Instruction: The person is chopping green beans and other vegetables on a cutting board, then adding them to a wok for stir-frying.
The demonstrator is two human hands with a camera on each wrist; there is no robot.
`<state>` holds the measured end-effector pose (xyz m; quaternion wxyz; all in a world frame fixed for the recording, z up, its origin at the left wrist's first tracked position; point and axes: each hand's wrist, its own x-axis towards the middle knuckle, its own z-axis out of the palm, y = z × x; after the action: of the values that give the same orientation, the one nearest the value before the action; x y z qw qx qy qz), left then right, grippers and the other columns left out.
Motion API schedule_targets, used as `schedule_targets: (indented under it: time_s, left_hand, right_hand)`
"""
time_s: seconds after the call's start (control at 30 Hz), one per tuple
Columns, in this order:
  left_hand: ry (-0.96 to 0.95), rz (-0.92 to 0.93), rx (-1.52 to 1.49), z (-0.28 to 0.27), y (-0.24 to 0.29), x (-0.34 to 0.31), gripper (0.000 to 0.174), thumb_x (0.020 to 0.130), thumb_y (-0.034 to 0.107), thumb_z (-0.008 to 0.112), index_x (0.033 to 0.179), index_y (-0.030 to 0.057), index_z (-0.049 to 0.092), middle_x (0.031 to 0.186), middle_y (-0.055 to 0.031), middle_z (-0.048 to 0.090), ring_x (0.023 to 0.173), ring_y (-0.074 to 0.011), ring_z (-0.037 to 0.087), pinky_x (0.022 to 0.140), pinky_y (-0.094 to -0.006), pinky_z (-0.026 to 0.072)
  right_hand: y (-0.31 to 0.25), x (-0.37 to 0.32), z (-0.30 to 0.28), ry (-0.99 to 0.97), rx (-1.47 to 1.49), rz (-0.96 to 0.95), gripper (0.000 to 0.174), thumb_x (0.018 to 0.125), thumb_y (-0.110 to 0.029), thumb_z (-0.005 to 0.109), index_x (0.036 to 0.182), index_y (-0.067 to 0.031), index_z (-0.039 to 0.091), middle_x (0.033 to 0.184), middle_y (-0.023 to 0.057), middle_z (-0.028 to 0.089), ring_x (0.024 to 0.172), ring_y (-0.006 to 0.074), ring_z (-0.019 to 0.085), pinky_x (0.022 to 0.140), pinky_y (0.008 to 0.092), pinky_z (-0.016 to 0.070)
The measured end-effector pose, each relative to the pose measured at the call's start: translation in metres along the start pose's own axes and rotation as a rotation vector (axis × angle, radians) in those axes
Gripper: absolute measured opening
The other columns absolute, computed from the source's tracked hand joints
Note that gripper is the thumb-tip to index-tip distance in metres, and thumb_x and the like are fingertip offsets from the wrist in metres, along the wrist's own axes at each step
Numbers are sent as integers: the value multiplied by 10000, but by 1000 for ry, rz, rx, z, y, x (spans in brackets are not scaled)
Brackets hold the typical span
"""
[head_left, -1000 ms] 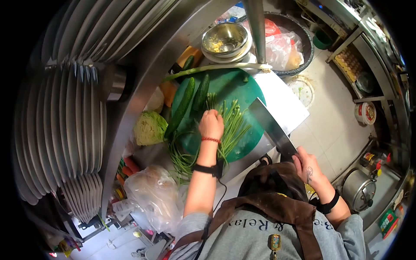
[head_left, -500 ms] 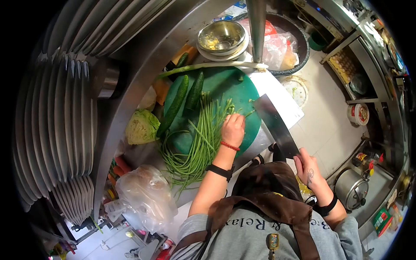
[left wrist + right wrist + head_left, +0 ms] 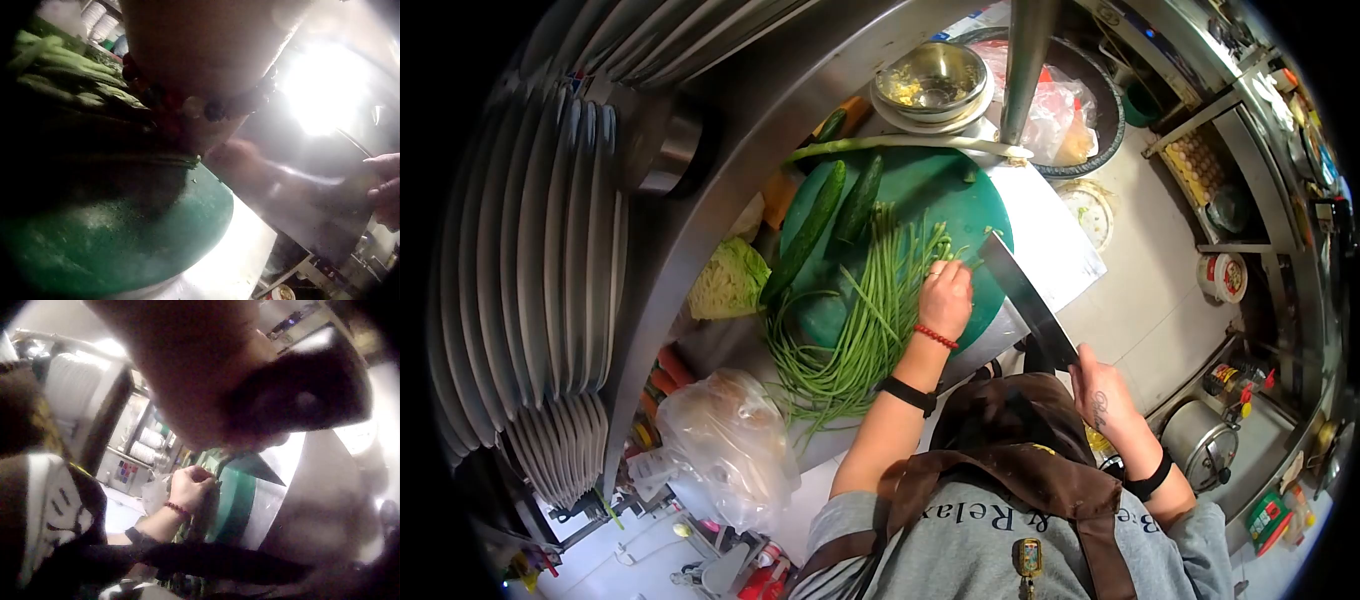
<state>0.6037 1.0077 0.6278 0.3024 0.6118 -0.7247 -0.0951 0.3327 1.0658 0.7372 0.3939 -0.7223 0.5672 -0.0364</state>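
Observation:
A heap of long green beans [image 3: 855, 345] lies across the round green chopping board [image 3: 815, 318], its loose ends hanging over the near left edge. My left hand [image 3: 947, 300], with a red bead bracelet, is at the right side of the heap. Its fingers curl down and pinch beans there, with short ends showing past the fingertips. In my right hand [image 3: 1102, 395] I grip a cleaver [image 3: 1030, 305] by its handle, blade pointing up and left past the board's right edge. Two cucumbers [image 3: 808, 230] lie on the board's left part, beside the beans.
A long leek-like stalk [image 3: 910, 146] crosses behind the board. Nested bowls [image 3: 930, 88] stand at the back near a metal post [image 3: 1028, 75]. A cut cabbage [image 3: 728, 280] and a plastic bag [image 3: 725, 440] lie left. Stacked plates [image 3: 540, 260] fill the far left.
My left hand has moved right, from beside the cucumbers to the right side of the beans. The heap now lies exposed to its left. The cleaver stays at the board's right side.

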Motion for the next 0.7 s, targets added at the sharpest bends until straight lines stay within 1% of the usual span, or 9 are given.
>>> schedule_targets:
  time_s: [0.1, 0.2, 0.23, 0.3, 0.33, 0.43, 0.53, 0.63, 0.7]
  left_hand:
    - [30, 19, 9, 2, -2, 0, 134, 691, 0, 662, 800, 44, 597, 908, -111, 630, 883, -320, 589, 771, -401, 501]
    - [-177, -47, 11, -9, -2, 0, 136, 729, 10, 656, 861, 31, 629, 961, -123, 631, 901, -323, 584, 795, -402, 495]
    - [-55, -46, -7, -13, -3, 4, 147, 745, 16, 654, 890, 25, 636, 980, -127, 628, 909, -325, 580, 806, -403, 490]
    - [169, -46, -49, -35, 5, 14, 174, 776, 29, 649, 950, 12, 650, 1018, -134, 623, 924, -327, 573, 829, -406, 481]
    - [184, -115, 35, -38, -1, 18, 197, 808, 42, 640, 1002, 11, 665, 1059, -141, 614, 956, -329, 563, 858, -404, 466]
    - [138, -212, 68, -27, -29, 7, 137, 791, 2, 624, 908, 21, 694, 1006, -115, 644, 976, -310, 573, 866, -398, 468]
    - [89, -174, 58, -30, -37, -4, 152, 759, -32, 614, 877, 21, 694, 976, -102, 659, 956, -303, 585, 852, -391, 478]
    - [48, -173, 22, -37, -33, -9, 204, 739, -43, 598, 913, 20, 684, 977, -107, 646, 958, -306, 571, 837, -385, 486]
    - [85, -183, 26, -37, -29, -10, 187, 729, -61, 601, 873, 24, 684, 961, -108, 651, 939, -309, 583, 817, -390, 494]
  right_hand:
    - [-3, 11, 10, -31, -51, 26, 138, 904, -30, 538, 966, -4, 418, 656, 265, 576, 643, 479, 576, 556, 514, 451]
    - [5, 19, 11, 69, 43, -49, 137, 904, -26, 533, 975, -2, 418, 666, 274, 580, 657, 484, 580, 564, 515, 452]
    - [9, 23, 8, 116, 87, -89, 137, 905, -25, 533, 976, -3, 419, 670, 277, 580, 663, 485, 582, 566, 514, 451]
    - [10, 26, 4, 119, 99, -81, 134, 906, -23, 533, 970, -2, 417, 694, 275, 585, 671, 480, 583, 563, 499, 449]
    - [6, 27, -3, 125, 94, -86, 135, 907, -23, 534, 970, -2, 417, 699, 273, 586, 670, 478, 583, 562, 495, 448]
    - [4, 28, -14, 135, 74, -126, 131, 906, -16, 536, 963, -3, 419, 712, 260, 591, 664, 469, 582, 557, 484, 450]
    - [1, 30, -20, 126, 72, -139, 130, 902, -16, 543, 953, -5, 423, 705, 254, 594, 658, 464, 584, 554, 482, 449]
    - [-1, 31, -20, 112, 68, -123, 125, 901, -23, 550, 938, -8, 431, 693, 248, 593, 650, 459, 585, 548, 481, 450]
    - [-4, 29, -22, 93, 48, -107, 121, 902, -31, 552, 928, -9, 436, 679, 244, 588, 644, 457, 585, 545, 481, 451]
